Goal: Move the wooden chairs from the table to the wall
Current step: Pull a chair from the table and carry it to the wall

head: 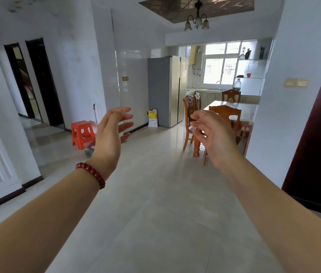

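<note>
Four wooden chairs (224,113) show in the head view, all drawn up to the pale-topped table (243,113) at the right of the room: one at the near end with its back to the camera, two side by side along the left edge, one at the far end; none stands at a wall, so the task looks to be at its start. Both arms reach forward over the floor (155,194), well apart from the chairs. The left hand (112,133), a red beaded bracelet (91,172) on its wrist, has its fingers spread and gently curved, holding nothing; the right hand (212,133) is likewise splayed and empty, overlapping the near chair only in line of sight. The palms face each other, likely readied to take a chair back by both sides. A white tiled wall (134,75) stands left of the refrigerator (167,89); whether it is the one meant, I cannot tell; a red plastic stool (83,133) sits farther left.
</note>
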`<move>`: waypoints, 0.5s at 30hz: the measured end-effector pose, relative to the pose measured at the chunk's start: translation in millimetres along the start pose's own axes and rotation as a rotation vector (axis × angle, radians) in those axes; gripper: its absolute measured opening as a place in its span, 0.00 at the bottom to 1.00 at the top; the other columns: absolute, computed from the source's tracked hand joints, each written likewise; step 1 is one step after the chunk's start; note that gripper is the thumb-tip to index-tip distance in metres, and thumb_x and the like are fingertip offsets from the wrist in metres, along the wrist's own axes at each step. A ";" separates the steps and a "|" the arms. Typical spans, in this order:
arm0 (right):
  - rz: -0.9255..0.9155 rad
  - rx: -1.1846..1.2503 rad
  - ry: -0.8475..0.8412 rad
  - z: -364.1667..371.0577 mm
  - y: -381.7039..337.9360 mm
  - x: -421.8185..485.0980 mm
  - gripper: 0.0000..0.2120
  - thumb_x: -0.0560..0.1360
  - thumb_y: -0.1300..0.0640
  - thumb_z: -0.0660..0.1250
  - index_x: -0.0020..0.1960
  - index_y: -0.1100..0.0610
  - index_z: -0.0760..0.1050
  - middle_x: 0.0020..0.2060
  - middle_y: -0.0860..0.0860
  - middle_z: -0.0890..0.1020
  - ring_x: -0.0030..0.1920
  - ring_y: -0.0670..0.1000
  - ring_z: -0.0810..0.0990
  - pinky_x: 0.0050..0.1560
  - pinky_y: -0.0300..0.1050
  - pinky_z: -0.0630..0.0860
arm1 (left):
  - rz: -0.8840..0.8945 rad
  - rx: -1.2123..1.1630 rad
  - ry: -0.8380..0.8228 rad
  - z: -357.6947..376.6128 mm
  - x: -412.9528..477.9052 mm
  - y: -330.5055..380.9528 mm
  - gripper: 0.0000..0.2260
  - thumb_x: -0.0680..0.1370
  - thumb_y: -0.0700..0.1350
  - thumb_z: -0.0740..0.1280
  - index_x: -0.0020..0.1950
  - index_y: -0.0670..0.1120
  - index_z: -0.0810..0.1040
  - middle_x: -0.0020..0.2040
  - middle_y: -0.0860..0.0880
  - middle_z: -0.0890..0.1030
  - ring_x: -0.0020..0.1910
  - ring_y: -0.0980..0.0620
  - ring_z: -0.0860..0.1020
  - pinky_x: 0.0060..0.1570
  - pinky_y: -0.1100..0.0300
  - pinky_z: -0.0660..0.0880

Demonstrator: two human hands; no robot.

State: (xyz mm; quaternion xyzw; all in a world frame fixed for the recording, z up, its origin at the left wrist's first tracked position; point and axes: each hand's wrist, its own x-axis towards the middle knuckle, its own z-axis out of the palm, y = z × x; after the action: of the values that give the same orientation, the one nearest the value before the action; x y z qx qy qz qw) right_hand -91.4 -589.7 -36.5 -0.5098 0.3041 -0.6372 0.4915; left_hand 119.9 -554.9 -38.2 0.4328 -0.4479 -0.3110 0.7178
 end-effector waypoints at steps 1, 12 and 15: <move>0.000 -0.002 0.004 4.5 8.0 17.3 0.03 0.75 0.56 0.67 0.43 0.50 0.79 0.45 0.49 0.83 0.53 0.50 0.81 0.56 0.46 0.76 | 0.001 -0.002 -0.004 0.9 19.1 -8.7 0.09 0.79 0.50 0.59 0.50 0.52 0.79 0.51 0.52 0.80 0.56 0.50 0.79 0.54 0.56 0.74; -0.016 0.012 0.109 51.3 96.3 229.3 0.02 0.73 0.56 0.68 0.44 0.52 0.79 0.48 0.52 0.82 0.54 0.52 0.80 0.58 0.47 0.75 | -0.001 -0.020 -0.156 22.1 257.3 -101.2 0.09 0.74 0.53 0.61 0.42 0.58 0.82 0.44 0.57 0.82 0.51 0.54 0.81 0.53 0.56 0.75; -0.008 -0.010 0.164 45.0 122.7 281.8 0.02 0.72 0.56 0.69 0.41 0.51 0.80 0.44 0.51 0.83 0.50 0.51 0.81 0.56 0.47 0.76 | -0.016 -0.021 -0.170 42.0 310.0 -132.2 0.08 0.75 0.52 0.62 0.42 0.57 0.81 0.47 0.55 0.82 0.52 0.53 0.80 0.55 0.54 0.75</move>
State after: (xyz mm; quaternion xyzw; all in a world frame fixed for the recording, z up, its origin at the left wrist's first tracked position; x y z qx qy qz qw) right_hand -9.1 -889.2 -33.3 -0.4596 0.3446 -0.6774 0.4596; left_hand 199.4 -885.0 -31.8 0.4009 -0.5005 -0.3567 0.6793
